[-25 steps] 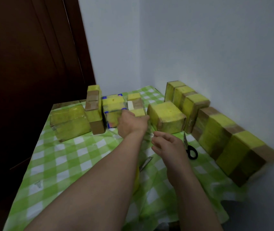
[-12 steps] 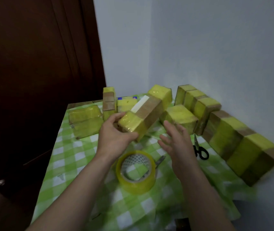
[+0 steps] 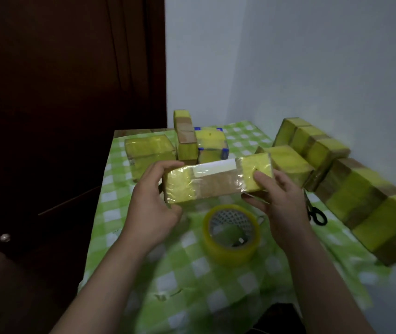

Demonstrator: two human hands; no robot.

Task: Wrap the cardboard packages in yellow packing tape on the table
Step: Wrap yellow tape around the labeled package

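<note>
Both hands grip one package above the tape roll

Left hand [image 3: 154, 208] clasps package [image 3: 216, 180] end; right hand [image 3: 280, 201] clasps other; tape roll [image 3: 232, 233] just below.

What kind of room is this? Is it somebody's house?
Probably a home corner used for packing: a checked tablecloth, a dark wooden door, a tape roll and a half-taped package.

The right hand [image 3: 281, 201] is covering the blades of the scissors [image 3: 317, 216], leaving only the dark handle loops showing beside the wrist. Its fingers are passing under the package [image 3: 216, 184], whose underside and far face are lying out of sight. The white label [image 3: 214, 168] on that package is showing too blurred to read. The row of packages [image 3: 373, 206] along the wall is smearing with blur and running past the right edge, while both forearms are being cut off at the bottom edge.
</note>
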